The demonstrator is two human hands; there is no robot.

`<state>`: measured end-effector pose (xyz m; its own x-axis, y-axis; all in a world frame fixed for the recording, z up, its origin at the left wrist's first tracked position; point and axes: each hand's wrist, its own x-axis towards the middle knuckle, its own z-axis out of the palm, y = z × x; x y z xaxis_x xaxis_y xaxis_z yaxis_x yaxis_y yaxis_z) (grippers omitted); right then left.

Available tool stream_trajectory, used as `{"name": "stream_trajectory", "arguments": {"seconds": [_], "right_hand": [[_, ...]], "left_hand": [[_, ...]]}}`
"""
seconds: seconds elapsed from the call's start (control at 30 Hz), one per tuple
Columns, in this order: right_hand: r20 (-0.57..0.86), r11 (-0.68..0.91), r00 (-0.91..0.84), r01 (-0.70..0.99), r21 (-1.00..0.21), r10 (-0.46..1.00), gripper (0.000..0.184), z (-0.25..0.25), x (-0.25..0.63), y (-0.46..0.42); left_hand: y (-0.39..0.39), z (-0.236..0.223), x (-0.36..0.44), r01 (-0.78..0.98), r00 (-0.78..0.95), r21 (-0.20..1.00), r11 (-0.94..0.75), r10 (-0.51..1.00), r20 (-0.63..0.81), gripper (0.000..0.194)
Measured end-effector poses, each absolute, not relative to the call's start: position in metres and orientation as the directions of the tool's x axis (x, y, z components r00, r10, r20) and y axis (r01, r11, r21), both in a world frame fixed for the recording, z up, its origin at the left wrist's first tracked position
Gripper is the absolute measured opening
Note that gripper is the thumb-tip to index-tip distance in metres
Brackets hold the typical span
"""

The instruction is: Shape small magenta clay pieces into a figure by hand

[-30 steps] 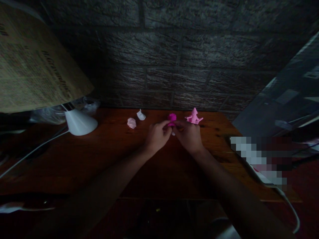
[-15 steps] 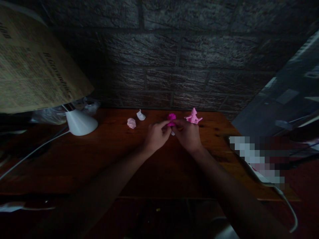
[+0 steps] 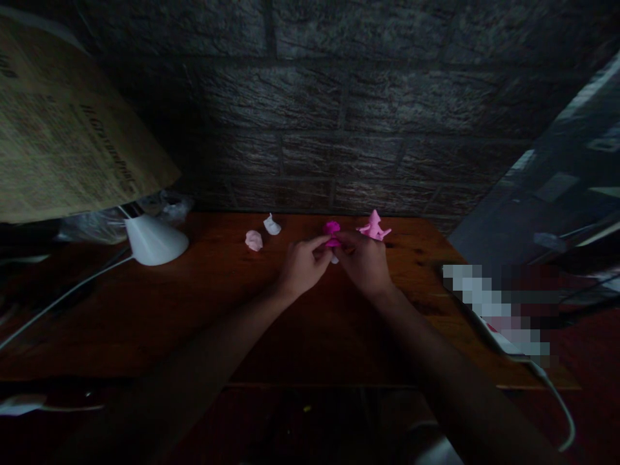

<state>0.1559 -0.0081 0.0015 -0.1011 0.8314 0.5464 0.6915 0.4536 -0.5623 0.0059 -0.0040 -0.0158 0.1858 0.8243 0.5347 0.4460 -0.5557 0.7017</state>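
Note:
My left hand (image 3: 301, 266) and my right hand (image 3: 364, 263) meet over the far middle of a wooden table (image 3: 194, 310). Both pinch a small magenta lump (image 3: 332, 232) that looks like modelling clay, fingers curled round it. A tiny white bit (image 3: 334, 259) shows below the fingertips. Just right of my right hand stands a light pink clay figure (image 3: 373, 227) on the table. To the left lie a pale pink lump (image 3: 254, 240) and a white lump (image 3: 272, 225).
A white lamp base (image 3: 155, 239) with a printed paper shade (image 3: 68, 142) stands at the left, its cable trailing left. A dark brick-pattern wall (image 3: 339, 116) rises behind the table. A white cable (image 3: 557, 400) runs along the right edge. Crumpled plastic (image 3: 169, 206) lies behind the lamp.
Almost nothing has moved. Both hands stay pinched on the magenta lump, and the view has drifted slightly.

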Motion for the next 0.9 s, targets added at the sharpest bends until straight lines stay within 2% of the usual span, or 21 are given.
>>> {"name": "stream_trajectory", "arguments": {"seconds": [0.13, 0.33, 0.5, 0.7, 0.8, 0.9], "right_hand": [[0.528, 0.446, -0.141, 0.734, -0.512, 0.838, 0.028, 0.002, 0.157, -0.007], [0.513, 0.446, -0.156, 0.737, -0.508, 0.844, 0.026, 0.002, 0.161, -0.007], [0.507, 0.444, -0.146, 0.716, -0.539, 0.85, 0.029, 0.0, 0.162, -0.006], [0.505, 0.436, -0.151, 0.74, -0.512, 0.85, 0.028, 0.0, 0.162, -0.006], [0.484, 0.444, -0.151, 0.687, -0.575, 0.862, 0.026, -0.001, 0.161, -0.007], [0.455, 0.479, -0.194, 0.559, -0.677, 0.869, 0.026, -0.002, 0.161, -0.007]], "left_hand": [[-0.005, -0.016, 0.006, 0.422, 0.213, 0.699, -0.577, 0.813, 0.542, 0.044], [-0.004, -0.017, 0.006, 0.392, 0.217, 0.72, -0.572, 0.818, 0.532, 0.048], [-0.003, -0.019, 0.005, 0.401, 0.217, 0.713, -0.575, 0.816, 0.537, 0.045], [-0.003, -0.018, 0.006, 0.462, 0.226, 0.681, -0.568, 0.818, 0.529, 0.035], [0.0, -0.019, 0.006, 0.431, 0.196, 0.722, -0.541, 0.837, 0.511, 0.033], [0.007, -0.024, 0.005, 0.294, 0.149, 0.826, -0.48, 0.877, 0.457, 0.028]]}}
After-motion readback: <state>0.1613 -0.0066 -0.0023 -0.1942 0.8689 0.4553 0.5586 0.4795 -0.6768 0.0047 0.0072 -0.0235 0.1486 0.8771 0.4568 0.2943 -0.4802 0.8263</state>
